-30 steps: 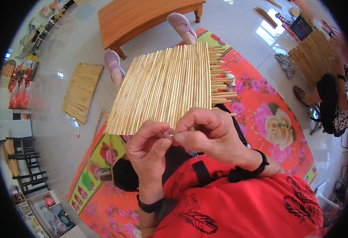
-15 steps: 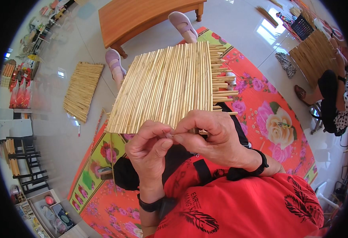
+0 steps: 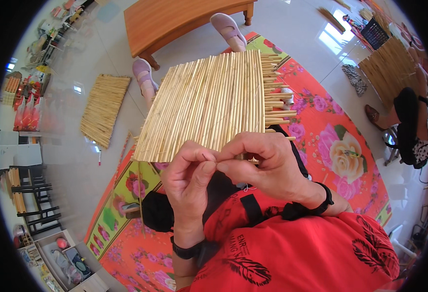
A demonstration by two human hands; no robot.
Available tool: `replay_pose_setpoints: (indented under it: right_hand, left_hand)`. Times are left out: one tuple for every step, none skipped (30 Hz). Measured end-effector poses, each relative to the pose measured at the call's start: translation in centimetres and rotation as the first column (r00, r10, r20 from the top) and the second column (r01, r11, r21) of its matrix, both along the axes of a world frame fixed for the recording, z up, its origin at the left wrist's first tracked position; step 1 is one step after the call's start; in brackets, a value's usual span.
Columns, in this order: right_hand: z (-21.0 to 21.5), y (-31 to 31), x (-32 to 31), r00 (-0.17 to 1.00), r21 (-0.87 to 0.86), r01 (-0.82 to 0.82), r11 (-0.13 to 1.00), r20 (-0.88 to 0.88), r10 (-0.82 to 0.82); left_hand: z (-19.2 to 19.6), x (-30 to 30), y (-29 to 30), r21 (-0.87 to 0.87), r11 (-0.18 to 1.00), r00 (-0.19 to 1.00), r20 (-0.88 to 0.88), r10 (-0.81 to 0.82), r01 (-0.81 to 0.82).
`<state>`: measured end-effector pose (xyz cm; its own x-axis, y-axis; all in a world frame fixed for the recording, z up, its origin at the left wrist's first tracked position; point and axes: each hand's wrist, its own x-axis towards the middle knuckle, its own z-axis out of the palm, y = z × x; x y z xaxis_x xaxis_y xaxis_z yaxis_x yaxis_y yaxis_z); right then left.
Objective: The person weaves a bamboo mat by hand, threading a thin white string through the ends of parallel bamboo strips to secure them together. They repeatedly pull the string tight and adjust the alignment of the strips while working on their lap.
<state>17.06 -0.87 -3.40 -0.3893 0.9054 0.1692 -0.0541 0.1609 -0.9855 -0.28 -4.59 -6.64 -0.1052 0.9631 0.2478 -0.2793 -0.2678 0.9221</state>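
Observation:
My left hand (image 3: 188, 170) and my right hand (image 3: 265, 163) meet at their fingertips over the near edge of a panel of pale stalks (image 3: 204, 100). Between my left thumb and forefinger shows a thin dark sliver that looks like a needle (image 3: 204, 156). The right thumb and forefinger are pinched together against the left fingertips. A ring-shaped brass thimble (image 3: 243, 156) sits on a right finger. Below that hand hangs a fine white thread (image 3: 248, 187); the part inside the pinch is too small to see. The panel lies across my lap, loose stalk ends (image 3: 279, 107) jutting from its right side.
A red floral mat (image 3: 321, 146) lies under me. Ahead stands a low wooden table (image 3: 184, 22). Another stalk panel (image 3: 105, 109) lies on the floor at left. At right, another person handles a brown panel (image 3: 389, 70). An open box of tools (image 3: 70, 260) is at lower left.
My left hand has moved slightly right and up, and its fingertips now touch those of my right hand. The thin dark sliver stays in the left pinch.

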Motion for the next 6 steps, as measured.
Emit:
replay_pose_setpoints:
  right_hand:
    - [0.0,0.0,0.1,1.000,-0.039,-0.016,0.999,-0.009,0.016]
    - [0.0,0.0,0.1,1.000,-0.062,0.000,0.998,-0.027,-0.002]
    - [0.1,-0.2,0.2,0.999,-0.086,0.017,0.996,-0.044,-0.021]
    - [0.2,-0.2,0.2,0.997,-0.111,0.033,0.993,-0.060,-0.040]
    - [0.3,-0.3,0.4,0.998,-0.120,0.039,0.992,-0.051,-0.045]
    - [0.4,-0.3,0.6,0.998,-0.130,0.045,0.991,-0.042,-0.051]
  left_hand:
    - [0.1,0.2,0.0,-0.029,1.000,0.999,0.046,-0.009,0.011]
    - [0.2,0.4,-0.1,-0.058,0.998,0.996,0.092,-0.018,0.023]
    - [0.3,0.7,-0.1,-0.088,0.995,0.992,0.121,-0.032,0.043]
    - [0.5,1.0,-0.1,-0.119,0.991,0.987,0.151,-0.046,0.064]
    - [0.6,1.2,-0.2,-0.149,0.985,0.982,0.182,-0.058,0.086]
    - [0.2,1.0,-0.2,-0.147,0.984,0.974,0.215,-0.069,0.102]
